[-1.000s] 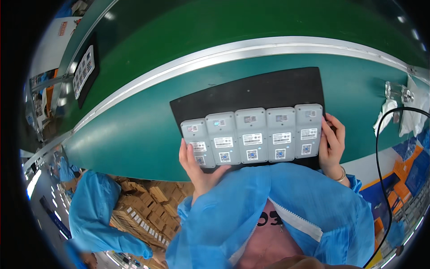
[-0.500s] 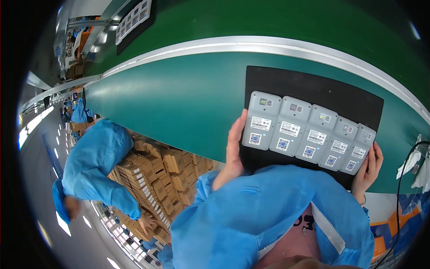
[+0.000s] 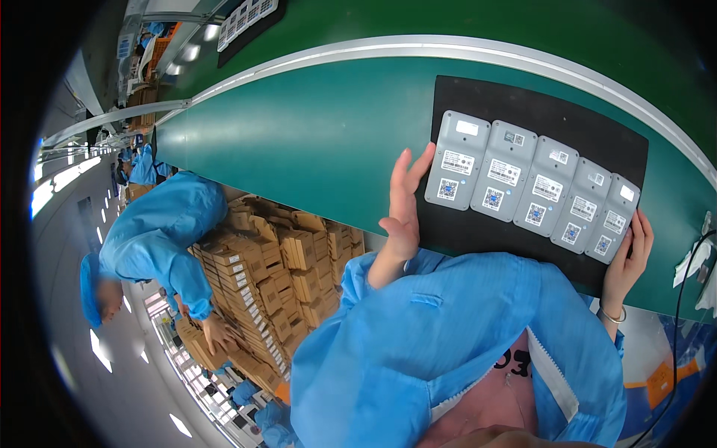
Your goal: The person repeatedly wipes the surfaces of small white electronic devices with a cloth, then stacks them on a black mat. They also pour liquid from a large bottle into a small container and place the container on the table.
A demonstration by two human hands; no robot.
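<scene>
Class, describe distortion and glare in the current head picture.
Head view: the long silver metal rail bows into an arc; same view: pale sheen on the smooth teal tabletop; same view: upper rectangular stickers on both outermost grey rounded devices look blank white, probably glare.

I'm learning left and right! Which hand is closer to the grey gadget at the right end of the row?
Right. The right hand is beside that grey gadget; the left hand is at the opposite end, by the black mat.
</scene>
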